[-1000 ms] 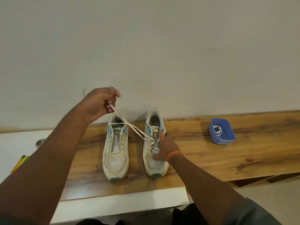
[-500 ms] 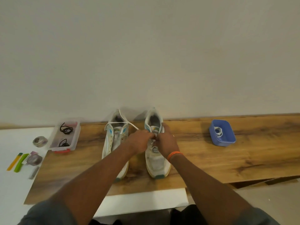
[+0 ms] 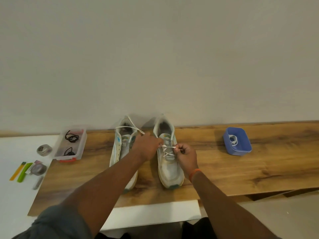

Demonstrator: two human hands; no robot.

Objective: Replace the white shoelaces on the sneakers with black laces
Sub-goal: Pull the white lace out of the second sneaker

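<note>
Two worn white sneakers stand side by side on the wooden board point(image 3: 224, 169), toes toward me. The right sneaker point(image 3: 170, 168) still carries a white lace point(image 3: 167, 150) crossed through its lower eyelets. My left hand point(image 3: 146, 146) pinches the lace at the shoe's left eyelet row, and my right hand point(image 3: 186, 155) pinches it at the right row. The loose lace end trails over the left sneaker point(image 3: 120, 149), which shows bare eyelets. Black laces point(image 3: 71, 138) lie in a clear plastic box point(image 3: 81, 149) at the left.
A blue tub point(image 3: 245, 144) holding a coiled white lace point(image 3: 233, 139) stands on the board at the right. On the white table point(image 3: 10, 195) at the left lie tape rolls point(image 3: 38, 168), a yellow and a green strip point(image 3: 21, 171), and a small grey piece. A wall rises behind.
My left hand came down from above the left sneaker, where it held the lace stretched taut, to the right sneaker's eyelets. My right hand shifted from pressing the shoe to pinching the lace.
</note>
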